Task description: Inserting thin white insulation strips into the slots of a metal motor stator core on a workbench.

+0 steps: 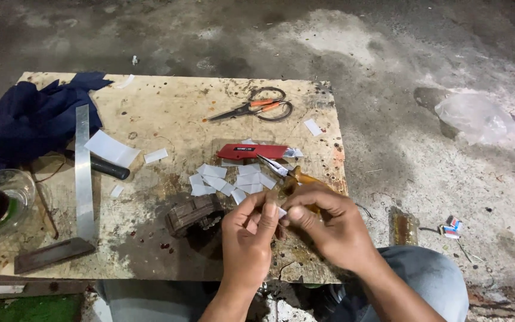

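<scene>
Head view: small white slip pinched between both hands above the near edge of the bench (168, 113).

Largest first: worn plywood bench, blue cloth (28, 119) and steel square (83, 173) at left; scissors (257, 107) and red utility knife (251, 151) idle farther back; pile of cut white slips (227, 180) already made. Left hand (247, 241) and right hand (323, 223) closed narrow on one white slip (281, 211), pliers (290, 174) just behind; further steps not readable.

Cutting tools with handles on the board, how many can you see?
2: the orange-handled scissors near the board's far edge, and the red utility knife just nearer, beside the white paper pieces. Hands may hide others.
</scene>
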